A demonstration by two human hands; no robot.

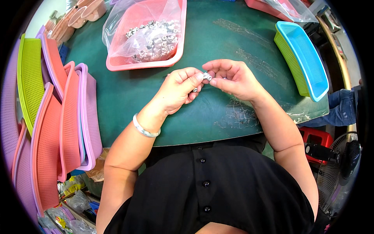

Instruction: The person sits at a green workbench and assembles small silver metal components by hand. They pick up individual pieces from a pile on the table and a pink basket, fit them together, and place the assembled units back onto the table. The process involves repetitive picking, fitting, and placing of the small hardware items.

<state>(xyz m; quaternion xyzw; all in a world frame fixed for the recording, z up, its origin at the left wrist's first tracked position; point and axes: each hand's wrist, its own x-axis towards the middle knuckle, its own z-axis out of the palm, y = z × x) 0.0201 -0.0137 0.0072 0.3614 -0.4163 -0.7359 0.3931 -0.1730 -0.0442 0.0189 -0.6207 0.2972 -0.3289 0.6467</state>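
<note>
Above the near part of the green table, my two hands meet at a small silvery metal fitting point(207, 76) with round ends. My left hand point(180, 86) pinches it between thumb and forefinger. A second small metal fitting point(195, 90) shows under the left fingers, partly hidden. My right hand point(235, 79) has its fingers curled and its thumb tip against the right end of the first fitting. A tiny shiny bit shows among the right fingers, too small to name. Beyond my hands a pink basket point(113, 63) lined with clear plastic holds a heap of similar metal fittings point(159, 45).
Stacked pink, purple and green baskets point(48, 148) line the left side. A blue-and-green basket point(302, 60) stands at the table's right edge. The green table point(187, 130) has scuffed patches. Right of me are a black fan point(343, 167) and a red plastic stool point(317, 138).
</note>
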